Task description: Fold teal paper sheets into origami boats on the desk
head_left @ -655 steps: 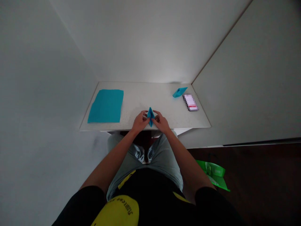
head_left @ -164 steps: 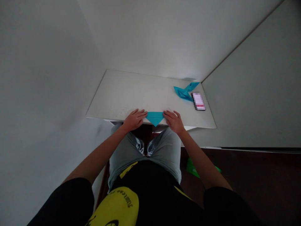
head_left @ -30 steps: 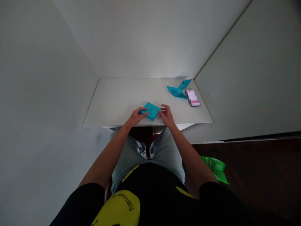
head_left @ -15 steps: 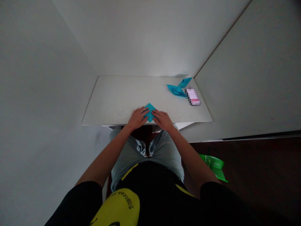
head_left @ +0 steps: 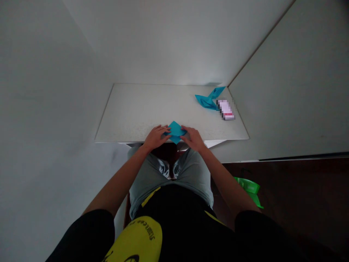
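Observation:
A folded sheet of blue paper [head_left: 175, 128] lies at the front edge of the white table, a diamond with a crease or flap line across its lower part. My left hand [head_left: 157, 136] grips its left corner between thumb and fingers. On the opposite side, my right hand [head_left: 193, 137] has the right corner in the same kind of hold. Fingertips cover both side corners, and the lower tip points toward my lap.
On the white table [head_left: 131, 109], a folded blue paper piece [head_left: 208, 100] sits at the back right, beside a phone [head_left: 225, 110] with a blurred screen. Walls enclose the table at the back and right. A green plastic object [head_left: 249, 187] is on the dark floor at the lower right.
My hands have moved a little apart and hold the paper by its side corners. More of the paper shows, wider, with a line across its lower part. The view has shifted slightly.

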